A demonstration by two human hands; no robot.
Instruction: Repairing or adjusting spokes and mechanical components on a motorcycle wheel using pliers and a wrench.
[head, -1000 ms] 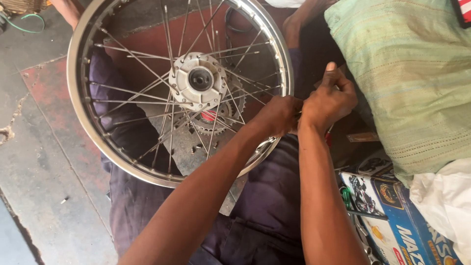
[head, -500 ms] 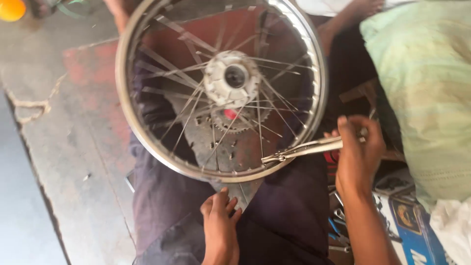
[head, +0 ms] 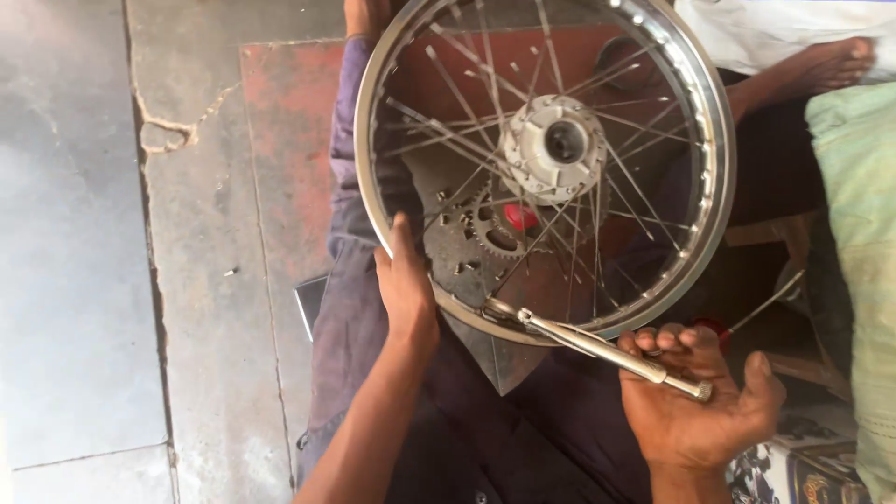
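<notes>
A spoked metal wheel rim with a silver hub rests on my lap, over dark trousers. My left hand grips the rim's lower left edge. My right hand lies palm up with loose fingers under the handle of a long silver tool. The tool's tip sits on the rim's near edge, at a spoke end. Under the spokes I see a toothed sprocket and a small red piece.
A cracked concrete floor with a red-painted patch spreads to the left. A green cushion sits at the right edge, printed boxes lie at bottom right. Another person's bare foot shows at top right.
The view has shifted, so the wheel sits further right. My left hand rose from my lap to the rim's edge. My right hand's grip on the tool loosened and dropped lower.
</notes>
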